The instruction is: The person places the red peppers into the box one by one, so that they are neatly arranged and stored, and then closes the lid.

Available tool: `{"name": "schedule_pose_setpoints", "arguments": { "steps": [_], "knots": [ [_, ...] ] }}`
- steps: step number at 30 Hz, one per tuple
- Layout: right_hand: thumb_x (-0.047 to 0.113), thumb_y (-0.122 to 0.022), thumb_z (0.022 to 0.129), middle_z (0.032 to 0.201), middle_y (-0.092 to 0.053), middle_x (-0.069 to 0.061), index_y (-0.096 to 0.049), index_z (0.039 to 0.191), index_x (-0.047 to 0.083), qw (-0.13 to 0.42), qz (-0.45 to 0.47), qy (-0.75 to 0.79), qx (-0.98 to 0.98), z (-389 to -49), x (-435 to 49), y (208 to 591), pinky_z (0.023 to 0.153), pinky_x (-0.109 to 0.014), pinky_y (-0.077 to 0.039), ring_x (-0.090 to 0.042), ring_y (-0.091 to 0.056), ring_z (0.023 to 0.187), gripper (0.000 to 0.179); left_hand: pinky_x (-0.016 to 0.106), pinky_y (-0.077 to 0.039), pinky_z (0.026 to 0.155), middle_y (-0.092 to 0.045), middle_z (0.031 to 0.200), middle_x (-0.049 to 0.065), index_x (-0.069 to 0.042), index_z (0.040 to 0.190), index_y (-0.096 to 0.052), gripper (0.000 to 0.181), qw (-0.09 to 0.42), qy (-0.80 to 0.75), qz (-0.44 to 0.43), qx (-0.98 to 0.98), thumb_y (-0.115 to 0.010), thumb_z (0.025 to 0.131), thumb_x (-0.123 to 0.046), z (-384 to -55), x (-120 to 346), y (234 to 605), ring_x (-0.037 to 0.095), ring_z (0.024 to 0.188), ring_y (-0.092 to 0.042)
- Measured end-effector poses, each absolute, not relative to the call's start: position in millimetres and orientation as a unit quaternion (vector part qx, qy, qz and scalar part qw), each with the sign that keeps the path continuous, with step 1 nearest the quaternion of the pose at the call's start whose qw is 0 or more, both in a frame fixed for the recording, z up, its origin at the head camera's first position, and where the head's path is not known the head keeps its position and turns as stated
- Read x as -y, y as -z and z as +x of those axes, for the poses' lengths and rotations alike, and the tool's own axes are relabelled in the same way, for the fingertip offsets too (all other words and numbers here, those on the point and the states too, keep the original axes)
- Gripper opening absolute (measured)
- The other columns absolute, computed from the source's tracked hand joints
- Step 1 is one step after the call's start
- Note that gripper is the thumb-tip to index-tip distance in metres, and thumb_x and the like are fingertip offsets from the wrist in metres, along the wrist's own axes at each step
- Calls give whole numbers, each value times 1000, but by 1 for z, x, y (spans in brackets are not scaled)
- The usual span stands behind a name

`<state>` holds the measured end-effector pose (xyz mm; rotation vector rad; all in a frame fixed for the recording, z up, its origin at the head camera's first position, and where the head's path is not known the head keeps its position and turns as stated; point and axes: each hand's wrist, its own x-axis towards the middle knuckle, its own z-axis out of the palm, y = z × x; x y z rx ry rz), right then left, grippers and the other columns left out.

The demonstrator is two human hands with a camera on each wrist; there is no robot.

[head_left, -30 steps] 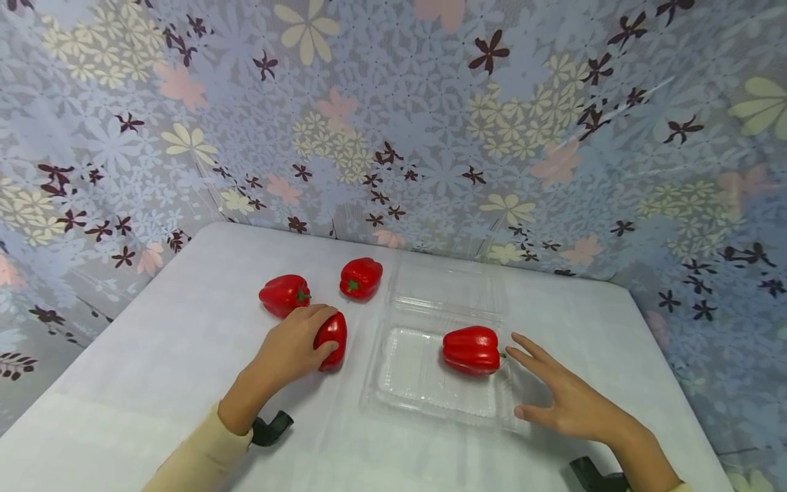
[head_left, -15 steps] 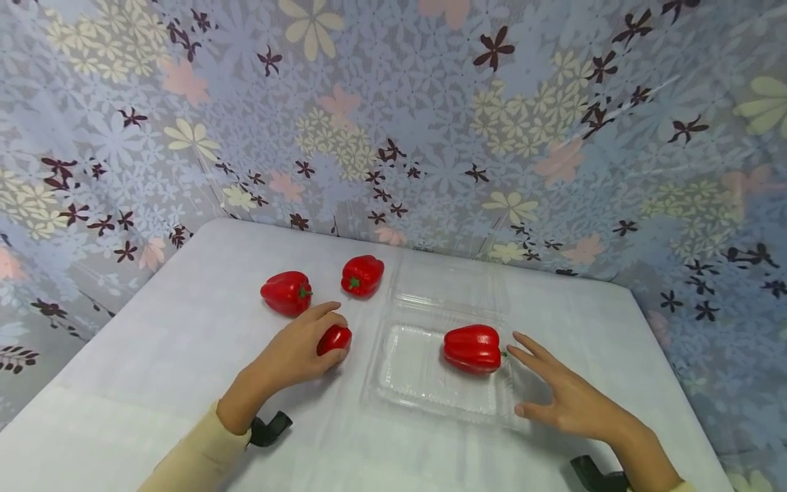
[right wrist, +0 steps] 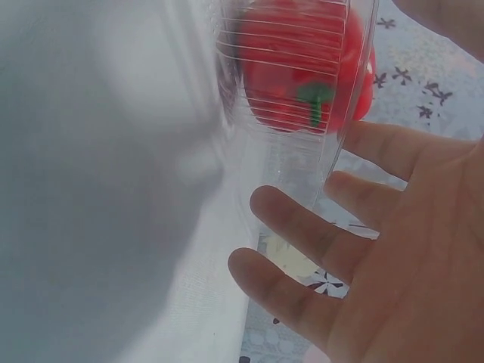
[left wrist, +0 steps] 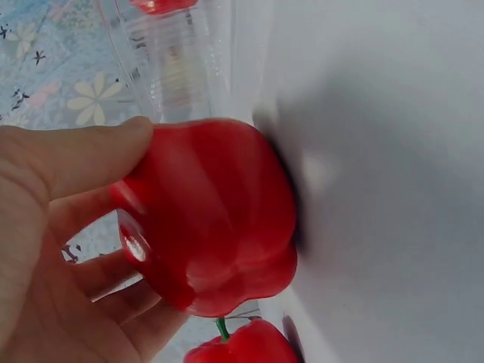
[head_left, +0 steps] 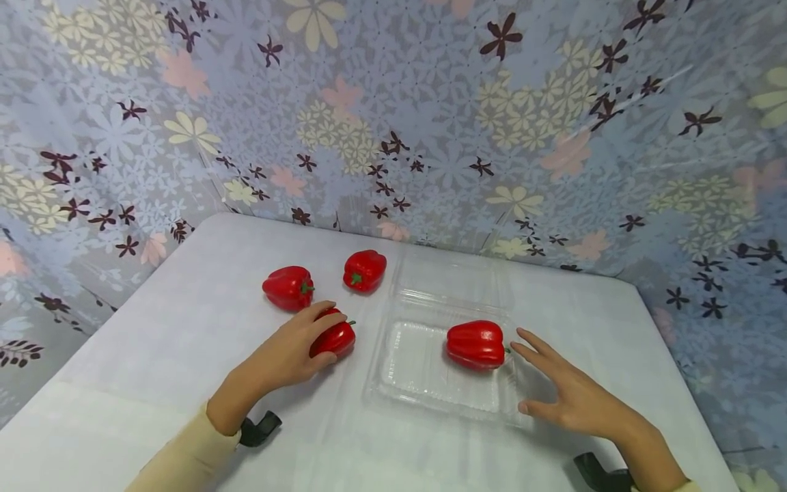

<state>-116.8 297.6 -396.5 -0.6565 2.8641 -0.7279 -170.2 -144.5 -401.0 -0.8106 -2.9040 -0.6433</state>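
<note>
The left hand [head_left: 289, 352] grips a red bell pepper [left wrist: 219, 219], its thumb on the near side and its fingers over the far side. In the head view this pepper's green stem points right, and the fingers cover part of its body. Another red pepper [head_left: 473, 345] lies on its side in the right part of a clear plastic container [head_left: 408, 365], stem to the right. Beside the container's right wall is the right hand [head_left: 568, 393], fingers spread and holding nothing. In the right wrist view that wall [right wrist: 291, 147] stands between its fingers and the pepper.
Two more red peppers lie on the white table [head_left: 203, 307]: one at the left [head_left: 289, 287], one farther back [head_left: 365, 270]. The container's clear lid [head_left: 449, 277] is folded back flat behind it. A flower-patterned cloth [head_left: 393, 123] rises behind the table.
The left hand has turned the gripped pepper, so its stem now shows on the right. Its hold has shifted slightly around it. The right hand stays by the container.
</note>
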Motion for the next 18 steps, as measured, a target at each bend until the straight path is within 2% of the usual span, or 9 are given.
{"name": "schedule_pose_setpoints", "arguments": {
  "steps": [6, 14, 18],
  "knots": [
    [32, -80, 80, 162, -25, -19, -39, 152, 14, 51, -222, 240, -944, -117, -297, 395, 96, -75, -42, -50, -36, 140, 85, 50, -56, 98, -53, 143, 13, -18, 136, -59, 66, 37, 195, -263, 944, -85, 76, -21, -170, 147, 400, 32, 132, -51],
    [35, -79, 81, 163, -25, -18, -38, 152, 14, 57, -213, 242, -945, -115, -297, 395, 97, -76, -41, -50, -35, 141, 85, 50, -54, 101, -52, 148, 10, -10, 145, -46, 79, 8, 216, -260, 941, -84, 77, -19, -168, 148, 401, 32, 136, -50],
    [34, -80, 80, 163, -24, -18, -38, 152, 13, 56, -213, 241, -945, -115, -297, 395, 97, -75, -41, -50, -36, 141, 86, 51, -55, 99, -51, 149, 11, -12, 145, -48, 77, 4, 220, -260, 940, -84, 77, -18, -168, 148, 400, 33, 135, -49]
  ]
}}
